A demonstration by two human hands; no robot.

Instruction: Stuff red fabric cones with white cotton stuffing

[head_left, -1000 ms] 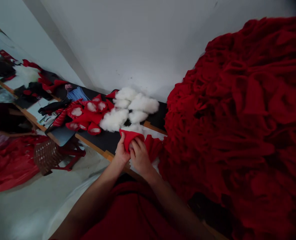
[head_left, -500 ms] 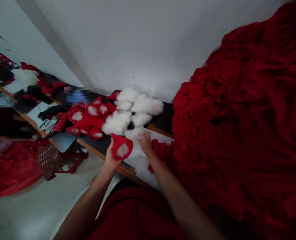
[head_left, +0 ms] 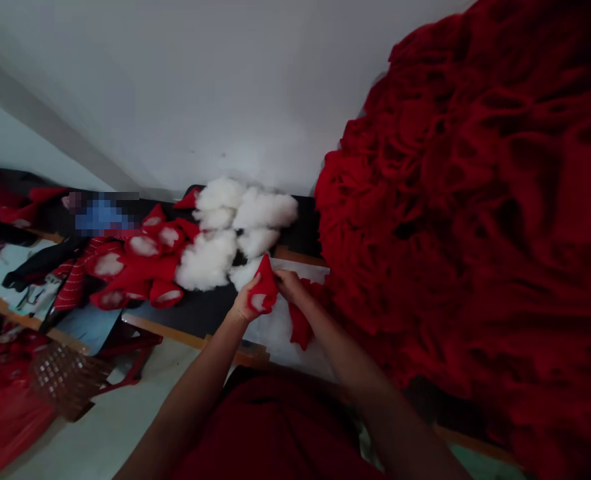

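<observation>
My left hand (head_left: 245,302) is closed round a small red felt cone (head_left: 270,283), point up, with white stuffing showing in its opening. At the cone's right side is my right hand (head_left: 289,285), its fingers drawn together against the felt; the fingertips are partly hidden. Tufts of white fibre stuffing (head_left: 208,260) lie just beyond the hands. To the left, several stuffed red felt pieces (head_left: 162,267) are heaped with their openings showing white. Flat red felt (head_left: 302,323) lies under my right forearm on a white sheet (head_left: 270,333).
A tall mound of red felt pieces (head_left: 450,200) rises on the right. Behind the table (head_left: 195,313) stands a grey wall (head_left: 255,100). Left are red striped fabric (head_left: 78,273), a dark garment (head_left: 40,263), a woven stool (head_left: 62,380) and red plastic (head_left: 5,407).
My right hand has moved from the white sheet to the cone in my left hand. The cone has been tipped more upright. The view has turned to the right.
</observation>
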